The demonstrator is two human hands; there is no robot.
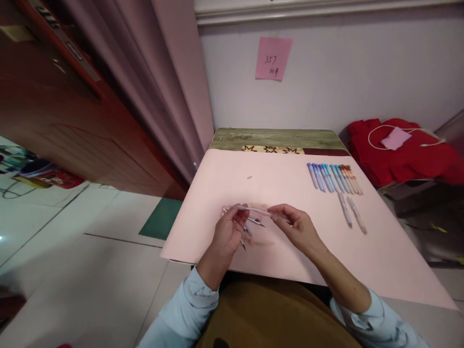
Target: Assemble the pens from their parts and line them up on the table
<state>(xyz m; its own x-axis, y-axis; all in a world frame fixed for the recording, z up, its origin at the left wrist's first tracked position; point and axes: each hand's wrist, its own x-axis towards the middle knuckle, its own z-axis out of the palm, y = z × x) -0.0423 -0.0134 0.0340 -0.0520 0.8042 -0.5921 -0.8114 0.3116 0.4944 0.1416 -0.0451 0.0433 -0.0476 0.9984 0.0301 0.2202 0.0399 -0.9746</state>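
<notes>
Both my hands hover over the near middle of a pink sheet (275, 251) on a small table. My left hand (229, 232) and my right hand (294, 224) pinch the two ends of one thin pale pen (258, 210), held level between them. Under my left hand lie a few loose pen parts (253, 222), one with a dark tip. At the sheet's far right a row of several pens (334, 178) lies side by side, blue ones to the left and orange ones to the right. Two pale pens (351, 212) lie apart just below that row.
A tiny loose piece (249, 177) rests on the sheet farther back. A pink sticky note (273, 58) hangs on the wall. Red cloth (402, 154) with a white cable lies to the right. A curtain (166, 82) and wooden door (61, 106) stand left.
</notes>
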